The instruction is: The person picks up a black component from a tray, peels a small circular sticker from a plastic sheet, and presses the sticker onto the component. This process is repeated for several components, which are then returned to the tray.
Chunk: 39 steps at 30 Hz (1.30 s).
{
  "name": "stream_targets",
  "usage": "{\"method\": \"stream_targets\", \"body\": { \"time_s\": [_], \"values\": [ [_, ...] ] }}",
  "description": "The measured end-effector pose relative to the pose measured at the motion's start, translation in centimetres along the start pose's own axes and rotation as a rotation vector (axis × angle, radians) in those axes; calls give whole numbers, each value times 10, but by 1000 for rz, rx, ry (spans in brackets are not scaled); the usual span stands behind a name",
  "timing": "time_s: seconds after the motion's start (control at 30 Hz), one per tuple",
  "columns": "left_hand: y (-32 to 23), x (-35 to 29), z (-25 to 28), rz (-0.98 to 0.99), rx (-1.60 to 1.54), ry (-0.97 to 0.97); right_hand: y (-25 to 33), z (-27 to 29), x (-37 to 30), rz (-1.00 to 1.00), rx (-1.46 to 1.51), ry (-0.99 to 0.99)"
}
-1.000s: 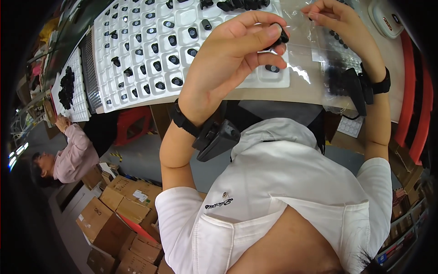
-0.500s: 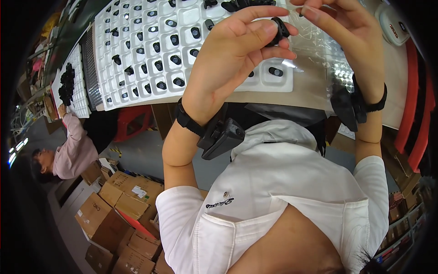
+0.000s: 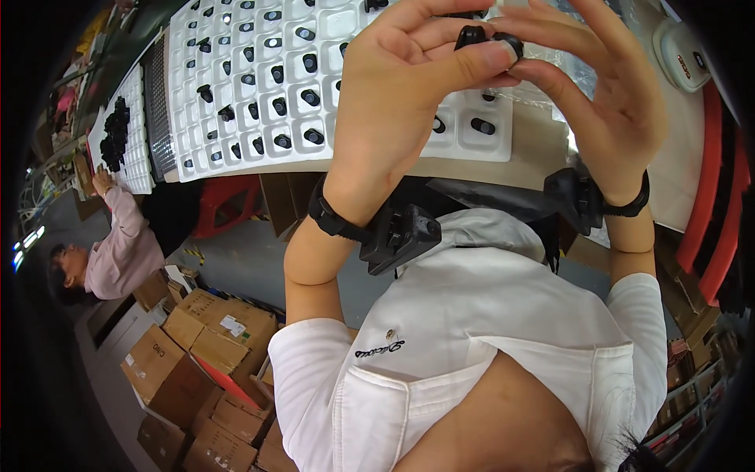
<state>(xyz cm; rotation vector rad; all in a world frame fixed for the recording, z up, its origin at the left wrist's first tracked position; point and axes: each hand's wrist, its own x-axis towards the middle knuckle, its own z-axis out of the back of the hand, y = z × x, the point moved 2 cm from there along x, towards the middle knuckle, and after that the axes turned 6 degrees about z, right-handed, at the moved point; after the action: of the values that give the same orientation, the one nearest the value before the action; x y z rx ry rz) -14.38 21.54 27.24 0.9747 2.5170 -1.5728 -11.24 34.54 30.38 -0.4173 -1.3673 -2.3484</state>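
My left hand (image 3: 397,94) is raised over the far side of the table, fingers closed round a small glossy black plastic part (image 3: 471,36). My right hand (image 3: 617,102) meets it from the right, thumb and finger pinching the part's rounded end (image 3: 513,44). Whether this is one piece or two pressed together, I cannot tell. Beneath my left hand spreads a white moulded tray (image 3: 338,23), its compartments holding many similar black parts with grey oval faces, such as one black part (image 3: 483,126) at the near right corner.
Transparent plastic wrap (image 3: 550,98) lies right of the tray. A white rounded container (image 3: 680,55) stands at the far right, beside red bars (image 3: 712,157). On the left, a person in pink (image 3: 122,244) reaches to another tray with a black heap (image 3: 116,134). Cardboard boxes (image 3: 161,366) are stacked lower left.
My right hand has come down and left to meet my left hand, and its fingers now grip the black part's end. The part has turned in my left hand.
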Motion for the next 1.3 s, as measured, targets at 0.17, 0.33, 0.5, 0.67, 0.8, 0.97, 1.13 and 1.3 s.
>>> {"method": "stream_targets", "body": {
  "time_s": [0.17, 0.33, 0.5, 0.67, 0.8, 0.97, 1.13, 1.3],
  "values": [
    [6, 3, 5, 1, -87, 53, -8, -4, -10, 190, -99, -25],
    [9, 3, 7, 98, -321, 171, -11, -7, -14, -37, 120, -93],
    [7, -2, -1, 12, -169, 66, -7, 8, -10, 186, -388, 234],
    [4, -13, -3, -33, -98, 70, -12, 1, -18, 210, -94, 53],
    [1, -19, 0, -82, -24, 59, -14, -5, -18, 175, 448, -269],
    [-2, -20, -2, -135, 69, 67, -1, 0, -9, -34, 565, -270],
    [-5, -20, -3, -175, 161, 80, -5, 5, -12, 120, 425, -192],
    [-3, -15, -5, -224, 253, 83, -16, 8, -14, 277, 289, -103]
  ]
}}
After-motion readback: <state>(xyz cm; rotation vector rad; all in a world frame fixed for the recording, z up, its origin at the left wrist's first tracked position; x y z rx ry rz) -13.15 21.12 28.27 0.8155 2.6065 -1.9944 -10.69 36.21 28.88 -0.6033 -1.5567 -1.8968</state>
